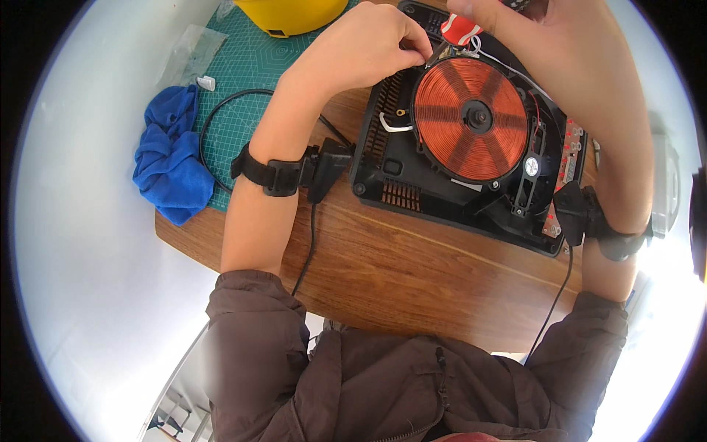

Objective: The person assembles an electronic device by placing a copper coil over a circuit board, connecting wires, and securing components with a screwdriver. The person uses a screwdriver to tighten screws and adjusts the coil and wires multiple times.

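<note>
An opened induction cooker with a black casing (372, 177) lies on the table, its round copper coil (449, 147) exposed. At the coil's far edge my left hand (375, 40) is closed in a pinch; what its fingertips hold is too small to make out. My right hand (545, 37) reaches over the casing's far right, closed around a tool with a red-and-white handle (462, 29). A dark, narrow part of this tool points toward my left fingertips. White wires (477, 48) run beside it. A loose white lead (394, 127) with a ring terminal sits left of the coil.
A green cutting mat (247, 125) covers the table's far left, with a blue cloth (173, 158), a clear plastic bag (193, 55) and a yellow object (291, 15) by it. A black cable (210, 132) loops there. The wooden table's (368, 272) near edge faces me.
</note>
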### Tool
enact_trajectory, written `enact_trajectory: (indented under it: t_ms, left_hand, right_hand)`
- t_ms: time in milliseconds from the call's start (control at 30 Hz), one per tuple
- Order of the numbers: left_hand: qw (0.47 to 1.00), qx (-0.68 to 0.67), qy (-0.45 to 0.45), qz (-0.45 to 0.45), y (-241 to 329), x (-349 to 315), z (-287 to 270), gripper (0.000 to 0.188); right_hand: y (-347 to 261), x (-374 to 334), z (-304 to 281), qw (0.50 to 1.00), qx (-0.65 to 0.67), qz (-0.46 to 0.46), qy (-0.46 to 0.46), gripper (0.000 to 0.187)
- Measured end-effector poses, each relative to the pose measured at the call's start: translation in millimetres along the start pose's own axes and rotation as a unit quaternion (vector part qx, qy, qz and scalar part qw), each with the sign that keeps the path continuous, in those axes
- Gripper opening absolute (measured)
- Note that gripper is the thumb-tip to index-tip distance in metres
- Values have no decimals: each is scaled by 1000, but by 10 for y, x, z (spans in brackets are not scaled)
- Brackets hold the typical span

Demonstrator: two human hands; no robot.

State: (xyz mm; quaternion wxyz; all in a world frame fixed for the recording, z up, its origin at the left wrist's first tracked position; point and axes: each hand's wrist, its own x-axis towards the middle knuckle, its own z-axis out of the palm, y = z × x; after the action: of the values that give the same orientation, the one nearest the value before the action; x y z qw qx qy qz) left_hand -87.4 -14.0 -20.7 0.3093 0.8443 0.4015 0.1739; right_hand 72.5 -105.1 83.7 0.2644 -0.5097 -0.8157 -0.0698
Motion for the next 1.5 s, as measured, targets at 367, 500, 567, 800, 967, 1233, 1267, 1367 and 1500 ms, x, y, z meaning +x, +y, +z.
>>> enact_trajectory:
  t_ms: [367,500,567,800,967,1233,1267,1367,1500]
  left_hand:
    - [972,190,94,101,-336,7,340,22]
    - [976,172,83,105,-258,76,298,21]
    - [978,163,78,99,-237,71,293,21]
    - [980,141,78,116,-356,54,302,20]
    - [986,78,58,135,-442,125,321,22]
    - [986,75,54,141,-470,143,340,23]
    - [985,78,56,143,-463,137,341,23]
    - [982,86,75,152,-489,137,360,20]
    - [988,74,27,133,-470,176,343,32]
  right_hand:
    - [114,154,-3,997,-6,-71,30,25]
    - [246,246,-129,995,-32,8,-94,27]
    - [343,188,-102,987,-88,-119,-66,28]
    - [242,207,-109,989,-40,-13,-144,31]
    - [411,209,-173,978,-30,-84,-186,31]
    - [-95,157,-320,972,-137,-51,-184,32]
    - [-89,159,-309,972,-145,-43,-182,32]
    - [-159,228,-245,971,-154,73,-168,31]
    - [-218,235,-355,982,-81,-16,-171,32]
